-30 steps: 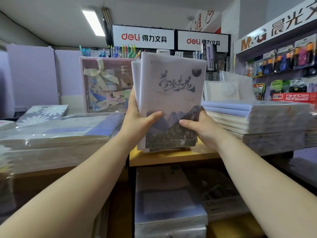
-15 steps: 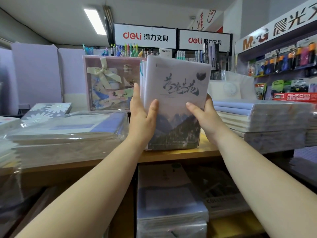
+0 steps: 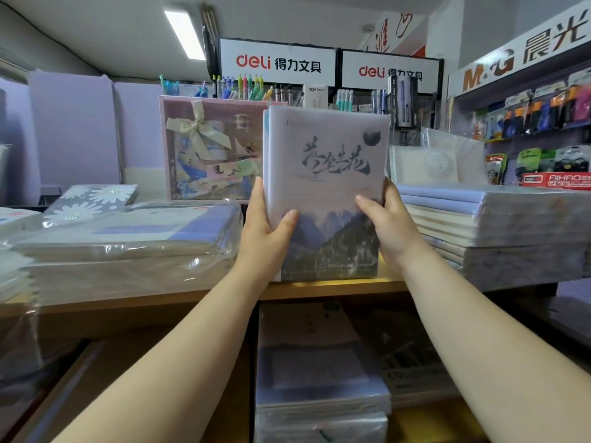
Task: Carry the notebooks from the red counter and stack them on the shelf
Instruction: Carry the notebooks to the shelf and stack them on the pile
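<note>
1. Two white signs, upper centre of the frame: "deli" in red, then 得力文具 in black.
2. Header board, upper right: "M&G 晨光".
3. Red box, right edge: "AIHAO".
4. Notebook cover, centre: brush calligraphy, unreadable.

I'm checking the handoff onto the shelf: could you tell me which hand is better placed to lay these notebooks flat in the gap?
Probably the left hand: it cups the notebooks' spine side with fingers behind, ready to lower them. The right hand only steadies the front edge.
</note>
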`<state>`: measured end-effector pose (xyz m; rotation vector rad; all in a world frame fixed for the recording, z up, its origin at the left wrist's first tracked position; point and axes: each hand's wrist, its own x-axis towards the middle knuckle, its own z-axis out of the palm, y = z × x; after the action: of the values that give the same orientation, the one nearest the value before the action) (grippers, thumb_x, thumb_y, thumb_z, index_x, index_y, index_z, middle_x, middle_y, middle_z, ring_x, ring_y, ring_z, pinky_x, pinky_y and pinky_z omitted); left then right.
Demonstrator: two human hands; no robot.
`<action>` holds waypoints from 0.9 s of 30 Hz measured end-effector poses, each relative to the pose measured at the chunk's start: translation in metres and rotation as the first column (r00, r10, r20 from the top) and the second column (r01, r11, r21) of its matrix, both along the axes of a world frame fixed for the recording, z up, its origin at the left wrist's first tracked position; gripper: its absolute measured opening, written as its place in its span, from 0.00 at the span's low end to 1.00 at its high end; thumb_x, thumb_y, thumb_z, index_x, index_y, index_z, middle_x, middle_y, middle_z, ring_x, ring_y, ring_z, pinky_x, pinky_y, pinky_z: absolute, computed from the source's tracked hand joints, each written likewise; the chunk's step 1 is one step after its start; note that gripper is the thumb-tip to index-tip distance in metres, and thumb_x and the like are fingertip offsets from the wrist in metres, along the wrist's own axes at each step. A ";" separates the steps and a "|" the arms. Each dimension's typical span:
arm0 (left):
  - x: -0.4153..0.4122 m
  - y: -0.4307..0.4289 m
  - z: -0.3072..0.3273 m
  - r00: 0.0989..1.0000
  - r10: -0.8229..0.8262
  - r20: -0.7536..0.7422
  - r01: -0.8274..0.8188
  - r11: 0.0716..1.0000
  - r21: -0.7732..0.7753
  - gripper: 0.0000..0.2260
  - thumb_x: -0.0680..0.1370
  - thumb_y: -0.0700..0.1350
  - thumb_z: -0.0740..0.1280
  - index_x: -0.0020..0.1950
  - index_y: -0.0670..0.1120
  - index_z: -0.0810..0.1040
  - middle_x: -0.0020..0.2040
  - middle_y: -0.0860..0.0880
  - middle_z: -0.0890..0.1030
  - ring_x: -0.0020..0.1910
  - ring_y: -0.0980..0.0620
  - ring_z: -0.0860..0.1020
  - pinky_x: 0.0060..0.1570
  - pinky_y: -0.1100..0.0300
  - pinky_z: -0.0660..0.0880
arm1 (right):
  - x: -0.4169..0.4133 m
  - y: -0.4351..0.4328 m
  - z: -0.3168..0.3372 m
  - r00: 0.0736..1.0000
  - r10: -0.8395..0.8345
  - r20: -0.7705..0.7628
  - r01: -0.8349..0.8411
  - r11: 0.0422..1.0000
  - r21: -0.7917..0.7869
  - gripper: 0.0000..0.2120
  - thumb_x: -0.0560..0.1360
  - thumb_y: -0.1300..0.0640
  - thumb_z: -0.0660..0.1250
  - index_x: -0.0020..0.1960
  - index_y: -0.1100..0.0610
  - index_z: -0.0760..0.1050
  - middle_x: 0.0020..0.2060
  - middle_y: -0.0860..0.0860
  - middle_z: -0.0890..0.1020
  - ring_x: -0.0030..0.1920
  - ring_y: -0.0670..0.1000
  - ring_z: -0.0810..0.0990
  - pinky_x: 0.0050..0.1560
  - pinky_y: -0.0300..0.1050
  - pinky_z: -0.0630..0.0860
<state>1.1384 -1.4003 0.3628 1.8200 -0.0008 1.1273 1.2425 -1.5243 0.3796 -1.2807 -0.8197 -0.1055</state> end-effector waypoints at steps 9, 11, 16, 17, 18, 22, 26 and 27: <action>-0.006 -0.003 -0.013 0.973 0.106 -0.205 -0.081 0.989 0.124 0.28 0.77 0.41 0.60 0.74 0.49 0.51 0.71 0.47 0.66 0.69 0.48 0.66 0.69 0.51 0.65 | -0.002 -0.007 -0.023 1.000 0.020 -0.024 -0.024 0.980 -0.195 0.22 0.78 0.57 0.56 0.71 0.55 0.57 0.58 0.48 0.70 0.59 0.47 0.70 0.61 0.43 0.68; -0.004 -0.007 -0.010 0.974 0.135 -0.184 -0.113 0.986 0.124 0.26 0.77 0.41 0.60 0.73 0.47 0.54 0.69 0.46 0.67 0.68 0.48 0.66 0.68 0.52 0.65 | -0.004 -0.006 -0.021 1.000 -0.020 -0.005 0.018 0.980 -0.197 0.22 0.78 0.56 0.57 0.70 0.56 0.58 0.58 0.48 0.70 0.60 0.48 0.70 0.62 0.44 0.68; -0.008 -0.010 0.005 0.971 0.103 -0.215 -0.090 0.993 0.072 0.12 0.77 0.41 0.57 0.60 0.42 0.70 0.47 0.44 0.76 0.40 0.53 0.76 0.38 0.69 0.74 | -0.003 -0.010 0.004 0.981 -0.177 0.081 0.193 0.932 -0.307 0.19 0.76 0.52 0.59 0.63 0.60 0.67 0.52 0.53 0.74 0.54 0.54 0.75 0.56 0.50 0.73; -0.011 -0.010 0.009 0.963 0.062 -0.261 -0.060 0.998 0.014 0.08 0.78 0.42 0.56 0.51 0.41 0.73 0.38 0.45 0.74 0.31 0.54 0.74 0.26 0.67 0.72 | -0.003 -0.013 0.012 0.985 -0.158 0.062 0.170 0.914 -0.369 0.16 0.75 0.51 0.59 0.59 0.59 0.69 0.50 0.54 0.76 0.51 0.55 0.76 0.50 0.50 0.74; -0.013 -0.011 0.011 0.952 0.015 -0.305 -0.029 0.999 -0.042 0.10 0.78 0.43 0.56 0.42 0.41 0.74 0.34 0.45 0.72 0.26 0.52 0.72 0.19 0.65 0.68 | -0.005 -0.015 0.019 0.991 -0.135 0.016 0.129 0.898 -0.421 0.12 0.76 0.50 0.59 0.53 0.58 0.71 0.46 0.54 0.77 0.45 0.55 0.77 0.44 0.47 0.74; -0.015 -0.010 0.011 0.890 -0.102 -0.444 0.002 0.975 -0.221 0.15 0.78 0.47 0.60 0.33 0.41 0.71 0.42 0.40 0.74 0.39 0.44 0.72 0.32 0.56 0.69 | -0.012 -0.023 0.022 0.984 -0.123 -0.128 0.035 0.842 -0.538 0.09 0.77 0.53 0.58 0.42 0.57 0.72 0.35 0.52 0.76 0.34 0.51 0.75 0.33 0.42 0.70; -0.022 -0.008 0.010 0.832 -0.201 -0.517 0.022 0.943 -0.333 0.10 0.77 0.46 0.62 0.49 0.39 0.73 0.37 0.45 0.76 0.32 0.49 0.74 0.25 0.61 0.73 | -0.009 -0.020 0.004 0.966 -0.134 -0.222 -0.014 0.829 -0.558 0.06 0.77 0.56 0.59 0.44 0.58 0.72 0.34 0.54 0.75 0.31 0.52 0.76 0.32 0.43 0.72; -0.024 -0.006 0.010 0.828 -0.235 -0.509 0.043 0.932 -0.359 0.10 0.76 0.45 0.63 0.52 0.38 0.73 0.38 0.45 0.76 0.33 0.50 0.75 0.25 0.62 0.74 | -0.009 -0.018 0.002 0.959 -0.147 -0.241 -0.017 0.822 -0.570 0.08 0.77 0.56 0.59 0.41 0.58 0.71 0.33 0.54 0.75 0.27 0.51 0.77 0.30 0.42 0.72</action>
<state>1.1147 -1.4067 0.3726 1.7354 0.3660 0.4327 1.2333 -1.5427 0.3816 -1.8421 -0.5769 0.2835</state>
